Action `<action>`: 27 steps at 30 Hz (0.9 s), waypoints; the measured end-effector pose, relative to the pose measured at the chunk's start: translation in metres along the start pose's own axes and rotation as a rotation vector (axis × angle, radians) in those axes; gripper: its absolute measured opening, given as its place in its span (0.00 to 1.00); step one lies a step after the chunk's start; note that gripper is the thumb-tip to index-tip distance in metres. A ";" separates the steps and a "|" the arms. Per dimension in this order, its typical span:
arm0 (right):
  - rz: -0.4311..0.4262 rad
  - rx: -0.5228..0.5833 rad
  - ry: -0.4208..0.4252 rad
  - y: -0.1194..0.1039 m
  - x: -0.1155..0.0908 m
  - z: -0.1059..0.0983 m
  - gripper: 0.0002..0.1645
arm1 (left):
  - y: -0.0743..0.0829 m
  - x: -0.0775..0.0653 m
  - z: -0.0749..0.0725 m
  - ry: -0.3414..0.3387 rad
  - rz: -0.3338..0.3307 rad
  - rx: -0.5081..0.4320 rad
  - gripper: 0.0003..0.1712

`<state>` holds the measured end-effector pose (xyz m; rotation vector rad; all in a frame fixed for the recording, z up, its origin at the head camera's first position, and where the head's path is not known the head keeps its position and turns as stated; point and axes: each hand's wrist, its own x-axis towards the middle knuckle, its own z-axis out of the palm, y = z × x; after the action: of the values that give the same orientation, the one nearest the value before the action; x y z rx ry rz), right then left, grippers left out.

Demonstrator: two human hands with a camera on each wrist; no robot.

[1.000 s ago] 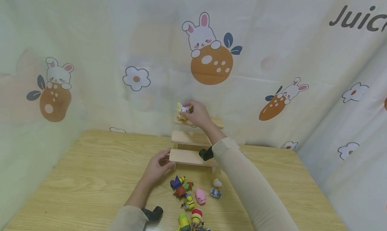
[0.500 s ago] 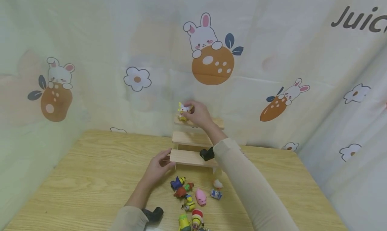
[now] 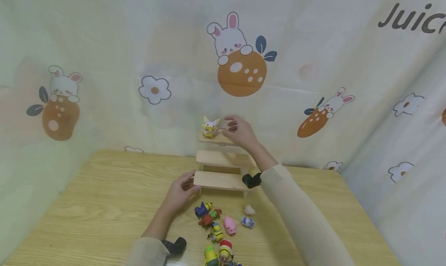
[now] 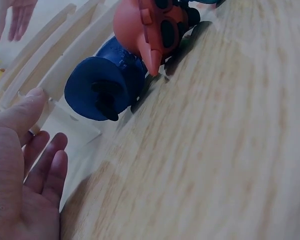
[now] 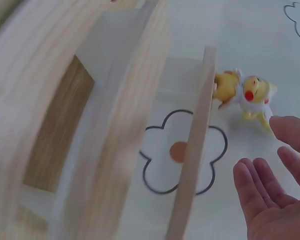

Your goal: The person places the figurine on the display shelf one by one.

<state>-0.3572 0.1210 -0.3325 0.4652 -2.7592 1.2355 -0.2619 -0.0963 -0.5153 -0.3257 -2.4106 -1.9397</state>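
Observation:
A small toy figure [image 3: 210, 127] with a white-eared hood and yellow body stands upright at the left of the top step of a wooden three-step display stand [image 3: 221, 181]. My right hand [image 3: 241, 132] is just right of the figure, apart from it, fingers spread and holding nothing. The right wrist view also shows a gap between the yellow figure [image 5: 250, 92] and the hand [image 5: 275, 175]. My left hand [image 3: 181, 191] holds the left end of the lowest step between thumb and fingers. In the left wrist view its thumb [image 4: 32, 102] meets the board's corner; the index finger is mostly hidden.
Several toys lie in front of the stand: a blue-clad figure [image 3: 203, 210], a red-brown figure [image 3: 208, 218], a pink pig [image 3: 230, 225], a blue-white toy [image 3: 247, 222], a small whitish toy [image 3: 249, 209] and yellow figures [image 3: 210, 255]. A printed curtain [image 3: 181, 115] hangs behind the table.
My right hand has let go of the white-hooded figure and drawn away to the right, its fingers opening. The figure stays on the top step. My left hand keeps its place.

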 end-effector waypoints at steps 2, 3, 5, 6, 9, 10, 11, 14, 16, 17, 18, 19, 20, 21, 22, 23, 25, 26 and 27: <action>-0.001 0.026 0.002 0.009 -0.009 -0.003 0.30 | -0.002 0.000 -0.001 0.000 -0.010 0.001 0.37; 0.003 0.036 0.000 0.013 -0.015 -0.004 0.31 | -0.002 0.000 -0.002 -0.002 -0.019 -0.003 0.38; 0.012 0.048 -0.007 0.022 -0.027 -0.004 0.31 | -0.004 0.000 -0.002 -0.009 -0.028 -0.007 0.38; 0.014 0.048 -0.010 0.027 -0.033 -0.003 0.31 | -0.005 -0.001 -0.003 -0.012 -0.033 -0.011 0.38; 0.022 0.049 -0.021 0.039 -0.052 0.001 0.28 | -0.008 0.000 -0.003 -0.015 -0.026 -0.018 0.39; 0.019 0.054 -0.019 0.043 -0.057 0.003 0.27 | -0.008 0.000 -0.003 -0.014 -0.023 -0.020 0.39; 0.017 0.062 -0.016 0.046 -0.063 0.005 0.26 | -0.008 0.000 -0.003 -0.014 -0.018 -0.022 0.39; 0.003 0.094 -0.004 0.053 -0.081 0.011 0.23 | -0.008 0.001 -0.003 -0.016 -0.008 -0.014 0.38; -0.012 0.113 -0.002 0.054 -0.091 0.016 0.22 | -0.008 0.002 -0.002 -0.015 0.004 -0.006 0.38; -0.018 0.119 -0.010 0.054 -0.096 0.018 0.21 | -0.007 0.003 -0.002 -0.014 0.009 -0.004 0.38; -0.029 0.126 -0.025 0.053 -0.100 0.020 0.20 | -0.007 0.003 -0.002 -0.012 0.009 0.001 0.37; -0.038 0.130 -0.047 0.051 -0.105 0.022 0.19 | -0.006 0.004 -0.001 -0.011 0.014 0.004 0.37; -0.048 0.138 -0.070 0.049 -0.109 0.024 0.19 | -0.006 0.004 -0.001 -0.011 0.015 0.006 0.37; -0.058 0.144 -0.094 0.047 -0.113 0.025 0.18 | -0.005 0.004 -0.001 -0.010 0.011 0.003 0.37; -0.068 0.152 -0.119 0.046 -0.116 0.027 0.18 | -0.004 0.004 -0.001 -0.013 0.011 0.006 0.37; -0.076 0.153 -0.137 0.045 -0.120 0.028 0.18 | -0.004 0.005 -0.001 -0.016 0.006 0.005 0.38; -0.094 0.149 -0.165 0.044 -0.125 0.031 0.19 | -0.004 0.004 -0.002 -0.023 -0.004 0.005 0.38; -0.101 0.146 -0.174 0.043 -0.127 0.033 0.19 | -0.004 0.004 -0.002 -0.026 -0.009 0.011 0.38; -0.100 0.140 -0.179 0.044 -0.129 0.034 0.19 | -0.004 0.005 -0.003 -0.027 -0.016 0.007 0.39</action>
<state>-0.2464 0.1544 -0.4118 0.7521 -2.7618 1.4339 -0.2674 -0.0992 -0.5180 -0.3356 -2.4440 -1.9455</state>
